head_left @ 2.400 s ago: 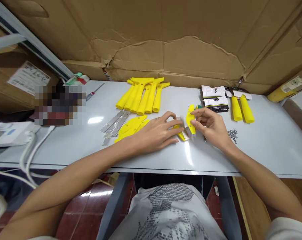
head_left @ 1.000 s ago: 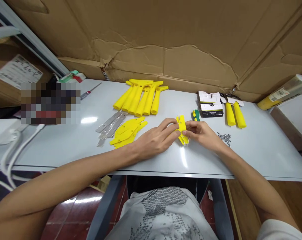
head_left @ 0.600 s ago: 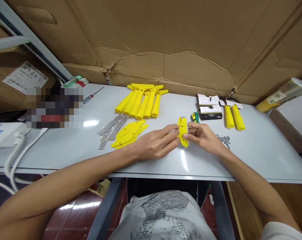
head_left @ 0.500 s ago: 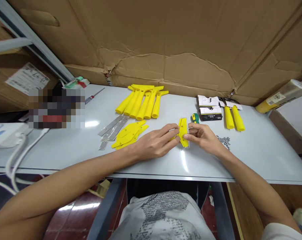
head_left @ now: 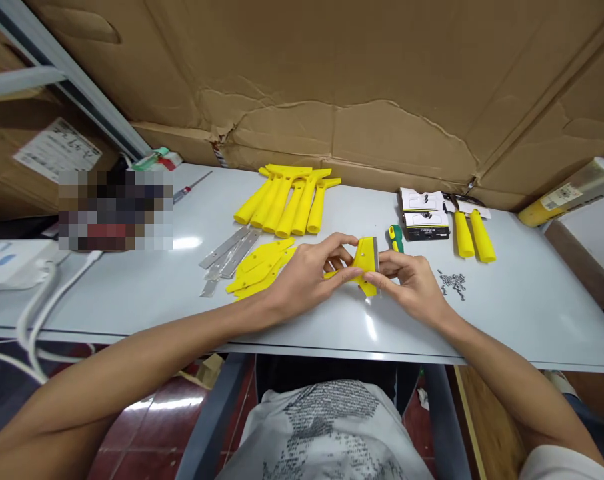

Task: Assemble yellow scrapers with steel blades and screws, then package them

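Both hands hold a yellow plastic scraper [head_left: 366, 252] just above the table, a metal blade along its right edge. My left hand [head_left: 307, 270] is closed round its left part, thumb pressed on top. My right hand [head_left: 417, 283] pinches the blade side between thumb and fingers. Left of my left hand lie yellow cover plates [head_left: 257, 263] and several metal blades [head_left: 232, 250]. Farther back sits a row of yellow scraper handles [head_left: 287, 200]. A green and yellow screwdriver [head_left: 396, 237] is behind my right hand, and small screws [head_left: 453, 283] lie to its right.
Black-and-white packs [head_left: 425, 215] and two yellow-handled tools [head_left: 463, 233] stand at the back right. A second screwdriver [head_left: 182, 194] lies at the back left. White cables [head_left: 35, 320] run over the left side. A cardboard wall [head_left: 352, 140] closes off the table's back.
The scraper has been turned, so its face and blade edge show more. My left thumb has moved onto its top. The camera view has shifted slightly.
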A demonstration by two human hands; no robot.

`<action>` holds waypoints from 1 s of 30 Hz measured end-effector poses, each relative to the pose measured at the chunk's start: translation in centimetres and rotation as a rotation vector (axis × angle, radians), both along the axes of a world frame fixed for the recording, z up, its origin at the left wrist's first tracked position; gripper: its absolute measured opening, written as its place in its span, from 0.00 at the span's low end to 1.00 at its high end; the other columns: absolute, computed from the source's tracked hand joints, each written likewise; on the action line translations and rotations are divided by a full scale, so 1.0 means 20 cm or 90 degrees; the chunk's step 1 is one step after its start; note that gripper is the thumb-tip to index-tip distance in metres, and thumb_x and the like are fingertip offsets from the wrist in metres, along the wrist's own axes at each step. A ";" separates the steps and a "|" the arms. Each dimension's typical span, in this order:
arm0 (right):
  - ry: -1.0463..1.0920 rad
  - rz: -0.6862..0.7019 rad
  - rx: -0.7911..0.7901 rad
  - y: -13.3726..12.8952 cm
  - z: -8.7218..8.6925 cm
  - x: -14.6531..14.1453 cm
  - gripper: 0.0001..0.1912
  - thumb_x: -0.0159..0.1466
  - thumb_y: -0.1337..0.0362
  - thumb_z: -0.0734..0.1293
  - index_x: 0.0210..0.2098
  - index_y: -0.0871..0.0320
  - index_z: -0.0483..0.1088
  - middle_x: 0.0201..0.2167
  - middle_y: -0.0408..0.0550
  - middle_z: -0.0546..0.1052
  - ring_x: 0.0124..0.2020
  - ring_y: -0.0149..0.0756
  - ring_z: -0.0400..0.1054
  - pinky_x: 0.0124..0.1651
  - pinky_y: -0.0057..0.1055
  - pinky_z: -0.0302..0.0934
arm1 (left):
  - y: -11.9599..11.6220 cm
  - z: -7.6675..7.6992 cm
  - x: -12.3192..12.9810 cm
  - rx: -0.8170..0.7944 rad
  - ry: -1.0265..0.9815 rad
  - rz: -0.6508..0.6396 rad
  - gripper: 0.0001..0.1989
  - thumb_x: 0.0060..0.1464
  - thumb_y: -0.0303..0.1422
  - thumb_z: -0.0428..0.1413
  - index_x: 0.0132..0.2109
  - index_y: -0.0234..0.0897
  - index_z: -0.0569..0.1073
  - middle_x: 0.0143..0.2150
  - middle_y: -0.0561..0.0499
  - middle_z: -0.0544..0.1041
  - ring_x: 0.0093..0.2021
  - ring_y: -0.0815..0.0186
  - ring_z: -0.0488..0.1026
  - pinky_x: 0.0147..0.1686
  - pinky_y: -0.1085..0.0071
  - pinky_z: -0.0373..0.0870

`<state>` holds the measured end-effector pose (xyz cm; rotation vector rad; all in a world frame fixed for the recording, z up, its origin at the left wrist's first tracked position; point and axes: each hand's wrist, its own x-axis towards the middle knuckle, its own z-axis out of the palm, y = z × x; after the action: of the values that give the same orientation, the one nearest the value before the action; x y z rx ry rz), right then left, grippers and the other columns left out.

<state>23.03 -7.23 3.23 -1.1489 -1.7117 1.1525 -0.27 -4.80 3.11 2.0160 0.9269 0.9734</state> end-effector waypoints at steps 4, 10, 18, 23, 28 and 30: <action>0.002 -0.014 -0.001 0.00 -0.01 -0.01 0.18 0.64 0.47 0.78 0.42 0.54 0.80 0.30 0.44 0.84 0.32 0.37 0.79 0.39 0.35 0.73 | 0.01 0.03 0.01 -0.107 -0.022 -0.009 0.15 0.61 0.41 0.66 0.48 0.37 0.79 0.38 0.51 0.85 0.36 0.66 0.81 0.39 0.70 0.79; 0.012 -0.025 -0.007 0.01 -0.02 -0.01 0.17 0.63 0.49 0.78 0.41 0.55 0.79 0.28 0.42 0.82 0.28 0.32 0.74 0.35 0.32 0.68 | 0.04 0.07 0.01 -0.170 0.002 -0.060 0.12 0.62 0.40 0.64 0.39 0.35 0.80 0.35 0.51 0.82 0.34 0.68 0.78 0.38 0.72 0.75; 0.074 0.010 -0.073 0.05 0.01 0.02 0.16 0.64 0.49 0.78 0.39 0.55 0.79 0.27 0.41 0.81 0.23 0.32 0.75 0.30 0.33 0.70 | 0.06 0.05 -0.01 -0.211 -0.014 -0.032 0.16 0.59 0.45 0.66 0.41 0.35 0.80 0.38 0.49 0.83 0.37 0.66 0.79 0.36 0.71 0.76; 0.057 0.006 -0.063 0.04 0.01 0.02 0.13 0.63 0.53 0.78 0.40 0.54 0.77 0.23 0.38 0.79 0.22 0.30 0.72 0.29 0.31 0.69 | 0.06 0.06 -0.01 -0.232 -0.028 -0.033 0.16 0.59 0.45 0.66 0.40 0.35 0.79 0.37 0.50 0.82 0.36 0.66 0.79 0.35 0.72 0.75; 0.089 -0.011 -0.031 0.03 0.00 0.02 0.09 0.64 0.58 0.78 0.38 0.55 0.78 0.25 0.39 0.79 0.23 0.28 0.71 0.27 0.28 0.68 | 0.06 0.06 -0.01 -0.219 -0.015 -0.022 0.17 0.60 0.46 0.66 0.39 0.35 0.78 0.36 0.51 0.81 0.35 0.67 0.78 0.33 0.72 0.73; 0.096 -0.017 -0.028 0.03 -0.01 0.02 0.09 0.63 0.58 0.79 0.37 0.55 0.79 0.25 0.40 0.79 0.23 0.28 0.71 0.26 0.28 0.68 | 0.06 0.06 -0.01 -0.218 -0.021 -0.024 0.16 0.60 0.45 0.66 0.40 0.36 0.79 0.38 0.50 0.82 0.36 0.66 0.78 0.34 0.72 0.74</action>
<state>23.46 -6.57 3.06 -1.0801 -1.5585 1.2341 -0.55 -3.66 4.27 1.7177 0.9629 0.7662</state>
